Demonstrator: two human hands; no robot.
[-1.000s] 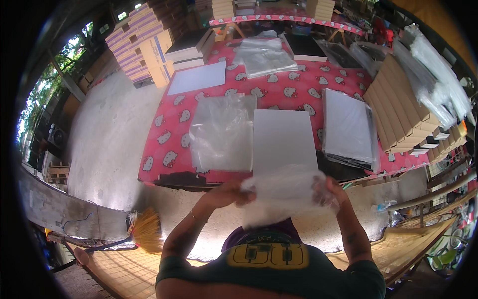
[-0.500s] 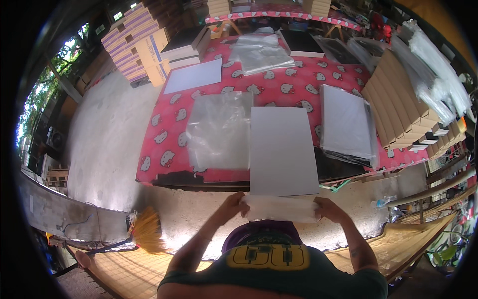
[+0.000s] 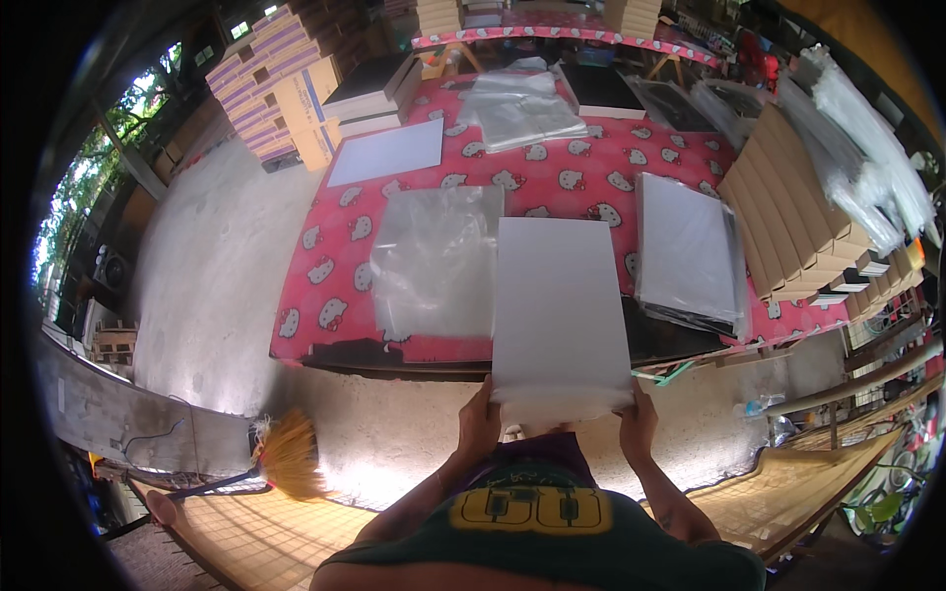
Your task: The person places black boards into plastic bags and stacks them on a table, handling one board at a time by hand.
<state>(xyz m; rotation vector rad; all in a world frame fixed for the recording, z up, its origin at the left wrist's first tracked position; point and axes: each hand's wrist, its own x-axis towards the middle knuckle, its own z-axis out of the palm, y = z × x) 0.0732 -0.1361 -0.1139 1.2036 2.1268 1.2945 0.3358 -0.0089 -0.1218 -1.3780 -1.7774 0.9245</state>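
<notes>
I'm in what looks like a packing workshop: bare concrete floor point(image 3: 217, 236), cartons point(image 3: 301, 113) stacked by the far left corner of the cloth-covered counter point(image 3: 611, 158), clear plastic bags point(image 3: 439, 261) near its front edge, brown cardboard point(image 3: 788, 217) along its right.

Matt sheet point(image 3: 562, 305), glossy plastic film point(image 3: 434, 261)

The thin, translucent plastic film point(image 3: 560, 405), bunched loosely over the near part of the flat white rectangular sheet point(image 3: 562, 305) a second ago and then stretched as a band just below its near edge, now shows as a narrower strip right at that edge. The person's bare left hand point(image 3: 480, 424) and bare right hand point(image 3: 639, 422) have moved forward to the sheet's near corners, and both forearms now slant less widely outward.
</notes>
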